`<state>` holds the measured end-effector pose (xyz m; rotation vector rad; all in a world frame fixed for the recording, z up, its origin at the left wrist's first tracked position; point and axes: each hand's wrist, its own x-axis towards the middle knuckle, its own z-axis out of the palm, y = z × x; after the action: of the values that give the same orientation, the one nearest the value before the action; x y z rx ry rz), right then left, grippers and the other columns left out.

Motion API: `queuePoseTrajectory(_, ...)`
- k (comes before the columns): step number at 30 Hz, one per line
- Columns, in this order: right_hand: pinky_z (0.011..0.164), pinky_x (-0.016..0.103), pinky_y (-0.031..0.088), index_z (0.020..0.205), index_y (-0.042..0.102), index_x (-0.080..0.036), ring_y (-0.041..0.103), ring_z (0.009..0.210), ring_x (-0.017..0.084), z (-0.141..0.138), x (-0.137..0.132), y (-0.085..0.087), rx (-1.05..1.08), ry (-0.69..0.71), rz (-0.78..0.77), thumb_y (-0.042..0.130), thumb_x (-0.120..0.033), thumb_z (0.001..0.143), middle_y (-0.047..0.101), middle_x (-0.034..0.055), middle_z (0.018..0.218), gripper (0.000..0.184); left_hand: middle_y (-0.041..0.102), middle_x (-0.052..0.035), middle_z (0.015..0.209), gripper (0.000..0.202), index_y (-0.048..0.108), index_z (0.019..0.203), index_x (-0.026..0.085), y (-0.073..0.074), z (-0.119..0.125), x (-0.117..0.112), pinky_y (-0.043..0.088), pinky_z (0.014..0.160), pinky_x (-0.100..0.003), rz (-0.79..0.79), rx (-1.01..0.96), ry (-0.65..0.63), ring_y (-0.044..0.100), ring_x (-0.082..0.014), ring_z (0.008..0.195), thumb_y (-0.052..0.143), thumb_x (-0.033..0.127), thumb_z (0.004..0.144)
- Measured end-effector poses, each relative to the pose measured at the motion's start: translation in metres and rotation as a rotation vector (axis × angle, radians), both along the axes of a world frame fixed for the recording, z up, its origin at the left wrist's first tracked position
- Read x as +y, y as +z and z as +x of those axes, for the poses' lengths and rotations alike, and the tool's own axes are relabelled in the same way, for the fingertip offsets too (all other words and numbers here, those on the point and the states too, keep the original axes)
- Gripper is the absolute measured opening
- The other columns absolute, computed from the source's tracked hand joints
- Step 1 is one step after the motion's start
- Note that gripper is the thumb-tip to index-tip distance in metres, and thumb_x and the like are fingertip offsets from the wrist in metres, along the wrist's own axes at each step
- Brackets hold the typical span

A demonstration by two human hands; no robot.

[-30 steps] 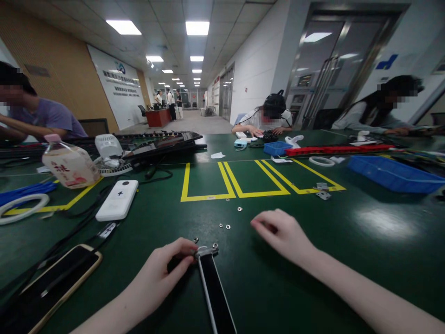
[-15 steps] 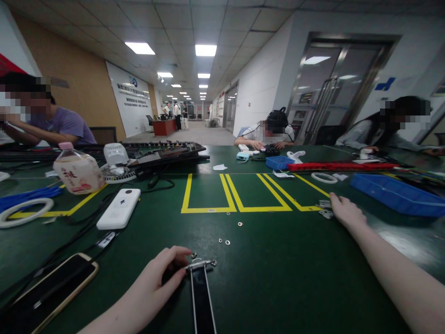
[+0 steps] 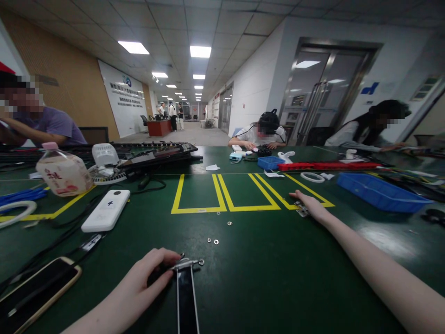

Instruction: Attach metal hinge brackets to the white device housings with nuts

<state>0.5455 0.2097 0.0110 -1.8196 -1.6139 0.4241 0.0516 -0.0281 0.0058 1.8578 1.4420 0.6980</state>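
Observation:
My left hand [image 3: 149, 274] rests near the table's front edge, its fingers closed on the end of a long black strip [image 3: 186, 301] that carries a metal bracket [image 3: 187, 263] with small rings. My right hand [image 3: 312, 207] is stretched far out to the right, fingers extended and lying flat at the corner of the yellow tape outline [image 3: 222, 195]. It lies over a small metal plate [image 3: 301, 213], and I cannot tell whether it grips it. Several small metal washers [image 3: 212, 241] lie loose on the green table [image 3: 264, 269] between the hands.
A phone [image 3: 34, 292], a white power bank [image 3: 106, 211], cables, a drink bottle [image 3: 62, 174] and a small fan [image 3: 104, 155] lie at the left. A blue tray [image 3: 380, 192] sits at the right. Other people work at the far and left sides.
My right hand has reached from the middle of the table far out to the right and settled on the small metal plate. My left hand has kept hold of the strip's end.

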Motion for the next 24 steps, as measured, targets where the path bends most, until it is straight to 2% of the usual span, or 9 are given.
queuePoseTrajectory(6,0.107,0.039,0.035,0.116,0.067,-0.020,0.051,0.123,0.026,-0.054,-0.017,-0.001,0.044,0.310,-0.055,0.047,-0.055,0.085,0.059,0.0084,0.130,0.051,0.063,-0.0040,0.112,0.027,0.061,0.112,0.026,0.000,0.001,-0.001,0.045,0.095,-0.036,-0.005,0.008,-0.029,0.057,-0.0209,0.106,0.044,0.030,0.091)
queuePoseTrajectory(13,0.109,0.040,0.034,0.114,0.067,-0.019,0.049,0.126,0.025,-0.140,-0.055,0.002,0.049,0.544,-0.045,0.047,-0.051,0.087,0.054,0.0098,0.135,0.047,0.062,-0.0046,0.114,0.028,0.060,0.114,0.026,-0.002,-0.001,0.001,0.044,0.095,-0.037,-0.025,0.023,-0.052,0.056,-0.0215,0.107,0.043,0.031,0.092)
queuePoseTrajectory(19,0.108,0.041,0.034,0.109,0.069,-0.017,0.050,0.125,0.024,-0.201,-0.091,-0.007,0.066,0.630,-0.009,0.042,-0.045,0.091,0.058,0.0095,0.131,0.042,0.062,-0.0036,0.115,0.028,0.059,0.115,0.027,-0.005,-0.004,0.002,0.042,0.098,-0.037,-0.015,0.018,-0.066,0.055,-0.0215,0.109,0.043,0.034,0.093)
queuePoseTrajectory(24,0.107,0.041,0.035,0.107,0.069,-0.018,0.053,0.120,0.025,-0.215,-0.101,-0.012,0.100,0.622,0.025,0.043,-0.043,0.091,0.060,0.0095,0.127,0.039,0.062,-0.0027,0.114,0.028,0.060,0.114,0.028,-0.003,-0.003,0.000,0.042,0.095,-0.036,0.007,0.019,-0.072,0.056,-0.0216,0.107,0.042,0.036,0.094)
